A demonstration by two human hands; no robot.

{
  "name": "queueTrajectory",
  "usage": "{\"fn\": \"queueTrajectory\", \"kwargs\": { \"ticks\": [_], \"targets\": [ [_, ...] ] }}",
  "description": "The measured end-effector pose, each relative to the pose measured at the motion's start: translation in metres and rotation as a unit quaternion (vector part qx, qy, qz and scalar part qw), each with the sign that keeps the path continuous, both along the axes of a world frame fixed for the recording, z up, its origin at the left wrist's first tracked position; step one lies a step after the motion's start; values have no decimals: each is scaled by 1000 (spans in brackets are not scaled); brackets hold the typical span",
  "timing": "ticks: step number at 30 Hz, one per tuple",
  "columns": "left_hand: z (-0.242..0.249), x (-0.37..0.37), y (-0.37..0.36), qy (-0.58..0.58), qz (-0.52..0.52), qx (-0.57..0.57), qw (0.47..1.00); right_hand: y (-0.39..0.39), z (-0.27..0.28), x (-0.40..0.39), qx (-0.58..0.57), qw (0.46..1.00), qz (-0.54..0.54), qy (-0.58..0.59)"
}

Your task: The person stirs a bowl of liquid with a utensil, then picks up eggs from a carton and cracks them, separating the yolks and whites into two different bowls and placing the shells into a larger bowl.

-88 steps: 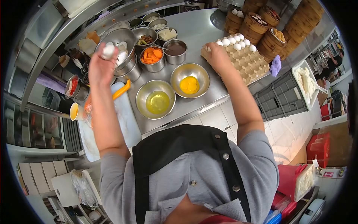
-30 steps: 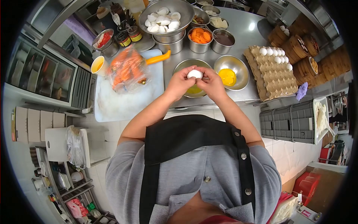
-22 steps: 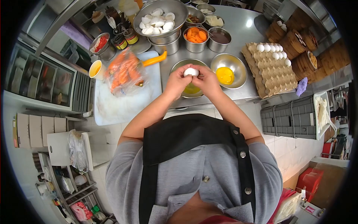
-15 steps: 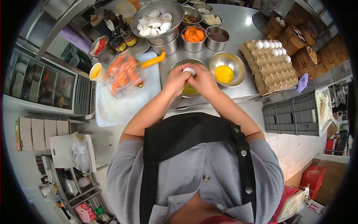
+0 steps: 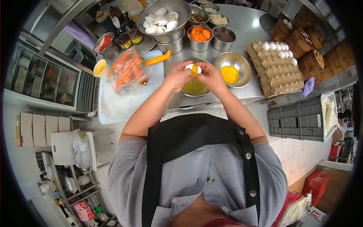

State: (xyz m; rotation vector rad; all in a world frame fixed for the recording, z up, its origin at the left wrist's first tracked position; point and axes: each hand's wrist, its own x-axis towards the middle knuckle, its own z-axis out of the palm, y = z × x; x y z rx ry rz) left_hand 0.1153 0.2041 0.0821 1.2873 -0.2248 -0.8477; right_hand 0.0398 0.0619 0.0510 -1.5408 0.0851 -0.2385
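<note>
Between my hands is a cracked egg (image 5: 194,69), its two white shell halves parted and orange-yellow yolk showing in the gap. My left hand (image 5: 179,76) is closed around the left shell half, and my right hand (image 5: 212,77) grips the right one. Directly below sits a metal bowl (image 5: 200,93) with clear yellowish egg white in it, partly hidden by my hands. To its right, a second metal bowl (image 5: 244,64) contains several egg yolks (image 5: 230,74).
An egg carton tray (image 5: 274,73) with several white eggs stands at right. Behind are a colander (image 5: 181,9) of eggshells and a pot of carrot slices (image 5: 200,34). Left, a cutting board (image 5: 113,108) bears bagged carrots (image 5: 129,71) and a yellow-handled tool (image 5: 159,58). A paper cup (image 5: 101,69) is beside it.
The egg has been split: its shell halves have come apart and yolk now shows between them. My hands have drawn slightly apart. The view has shifted a little.
</note>
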Motion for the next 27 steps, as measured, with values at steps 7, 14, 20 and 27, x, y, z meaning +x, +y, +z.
{"fn": "queueTrajectory", "kwargs": {
  "ticks": [7,14,20,27],
  "targets": [
    [10,5,9,-20,1,2,1000,1,-9,-2,116,993,17,-17],
    [23,8,22,28,14,-88,996,3,-3,0,200,977,40,-61],
    [24,13,31,67,31,-151,986,-1,21,0,269,959,36,-77],
    [-13,14,28,76,48,-166,982,-12,53,-5,180,977,28,-107]
  ]
}}
